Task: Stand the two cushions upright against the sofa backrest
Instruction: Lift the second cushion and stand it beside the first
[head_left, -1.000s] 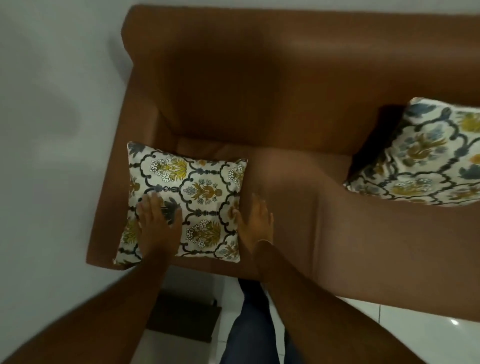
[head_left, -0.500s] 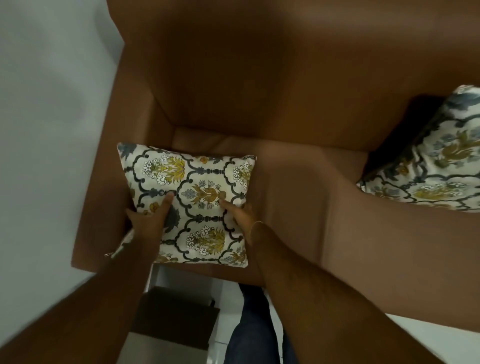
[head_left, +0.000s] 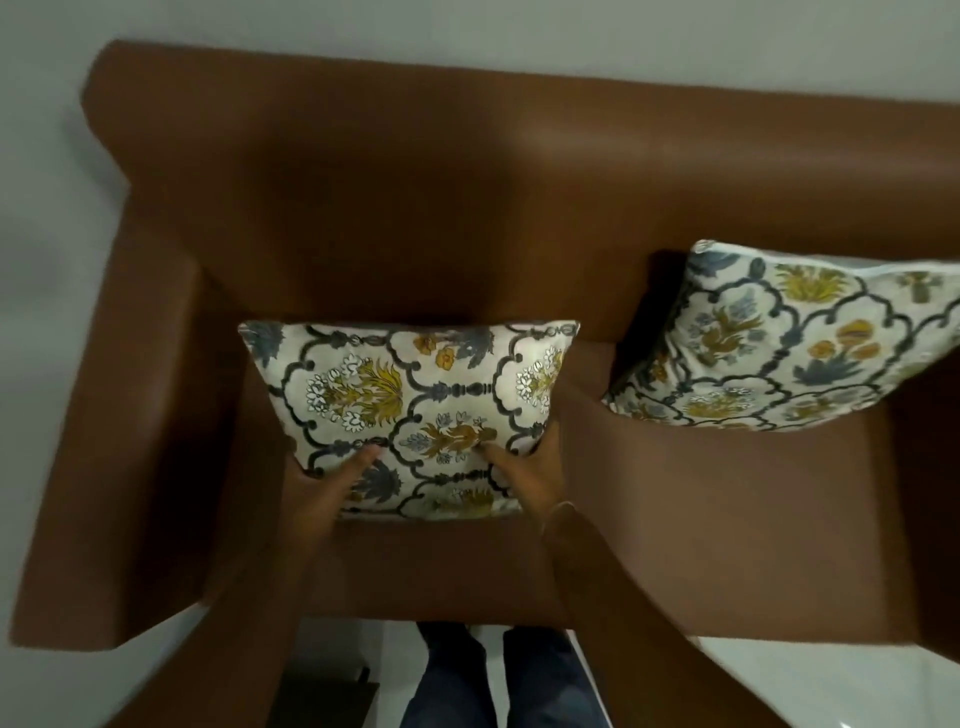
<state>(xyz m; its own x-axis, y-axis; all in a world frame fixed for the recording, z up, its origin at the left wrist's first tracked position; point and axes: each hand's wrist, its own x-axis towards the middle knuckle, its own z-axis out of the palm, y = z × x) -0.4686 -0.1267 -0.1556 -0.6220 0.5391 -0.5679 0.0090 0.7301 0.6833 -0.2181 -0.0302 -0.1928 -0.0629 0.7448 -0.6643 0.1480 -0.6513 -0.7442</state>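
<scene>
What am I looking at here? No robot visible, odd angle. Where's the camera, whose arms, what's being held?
There is no machine: a person works with bare hands, and the single wide-angle camera sits on their head, looking forward and down. That is why the arms enter from the bottom edge and the person's legs show below.

The brown sofa fills the view, with its backrest toward the top. The left hand and right hand grip the lower part of one patterned cushion, thumbs on its face and the other fingers hidden behind it. It is tilted up, with its top edge near the backrest. A second cushion with the same pattern leans against the backrest to the right, untouched.
</scene>
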